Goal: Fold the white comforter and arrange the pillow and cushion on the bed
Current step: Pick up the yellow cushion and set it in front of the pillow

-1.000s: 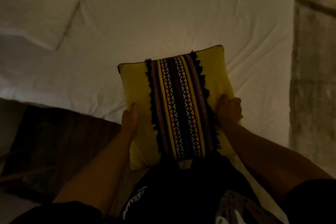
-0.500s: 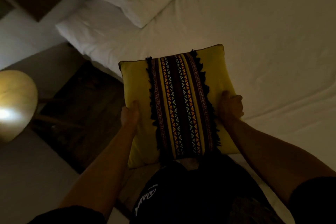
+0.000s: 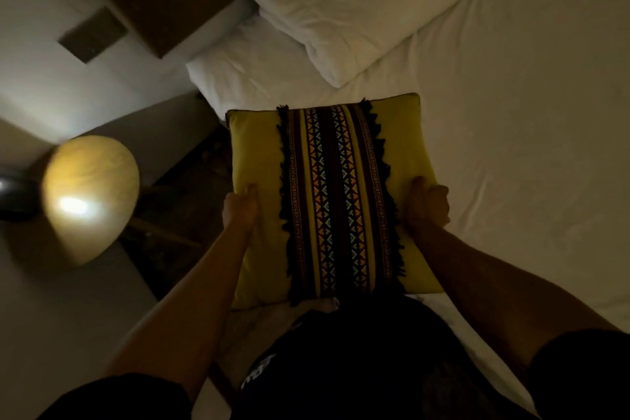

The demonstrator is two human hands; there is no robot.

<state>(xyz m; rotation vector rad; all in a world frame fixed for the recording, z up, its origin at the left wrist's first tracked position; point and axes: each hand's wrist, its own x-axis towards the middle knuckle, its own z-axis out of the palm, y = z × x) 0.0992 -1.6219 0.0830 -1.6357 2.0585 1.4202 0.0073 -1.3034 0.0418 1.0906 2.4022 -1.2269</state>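
Cushion: square yellow fabric cushion (image 3: 332,201) with dark fringed woven band, held above the white-sheeted bed's (image 3: 511,147) left edge; band runs 12–6 o'clock.
Left hand (image 3: 240,206): fingers clamped on cushion's 9 o'clock edge.
Right hand (image 3: 428,204): fingers curled round its 3 o'clock edge.
Open room: bare sheet at 3 o'clock.
Pillow: white rumpled pillow (image 3: 358,7) at 12 o'clock.
Lamp: lit round lamp (image 3: 90,198) at 9 o'clock.

white-sheeted bed (image 3: 511,147), with a white pillow (image 3: 368,7) flat near its head end
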